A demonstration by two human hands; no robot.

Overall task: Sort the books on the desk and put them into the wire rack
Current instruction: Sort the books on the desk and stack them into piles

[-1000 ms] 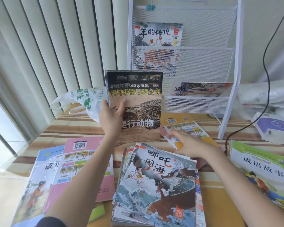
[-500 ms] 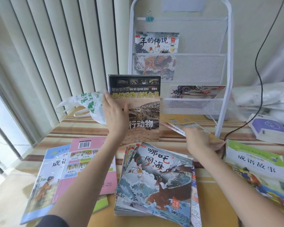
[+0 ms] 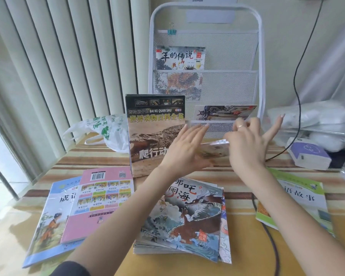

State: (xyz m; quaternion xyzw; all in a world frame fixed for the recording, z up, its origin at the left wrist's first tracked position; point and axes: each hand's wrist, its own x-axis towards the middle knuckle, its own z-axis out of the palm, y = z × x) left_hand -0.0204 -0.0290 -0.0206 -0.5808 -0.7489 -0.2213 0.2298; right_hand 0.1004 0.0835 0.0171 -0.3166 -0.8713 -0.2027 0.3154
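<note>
Both hands are raised over the surface [image 3: 237, 232], in front of the white wire rack [image 3: 205, 76].

Left hand [image 3: 184, 150]: fingers straight and spread, palm flat against the underside or near edge of a thin book [image 3: 214, 149] held nearly horizontal. Not curled round it.

Right hand [image 3: 247, 144]: thumb and curled fingers pinch the far end of the same thin book; index finger and little finger stick out straight. Motion blur here, so the exact finger contact is unclear.

The thin book is in the air between the two hands, just in front of the rack's lowest pocket, not inside it.

The reptile encyclopedia [image 3: 155, 132] stands upright on the surface, just left of the rack's lower pocket, with the left hand overlapping its lower right corner.

In the rack: a book with red and black title characters [image 3: 180, 57] in the upper pocket, left side; a picture book [image 3: 225, 112] lying at a slant in the lowest pocket.

Flat on the surface:
- stack with a dragon-and-waves cover [image 3: 187, 220], centre, near edge
- pink book [image 3: 102, 202], back cover up, overlapping a blue book [image 3: 48, 226], left
- green-bordered book [image 3: 305, 198], right, partly under the right forearm

Also a plastic bag [image 3: 106, 132] at rear left, a black cable [image 3: 296, 86] running down the wall onto the surface, and a purple-and-white box [image 3: 308, 155] at far right.
</note>
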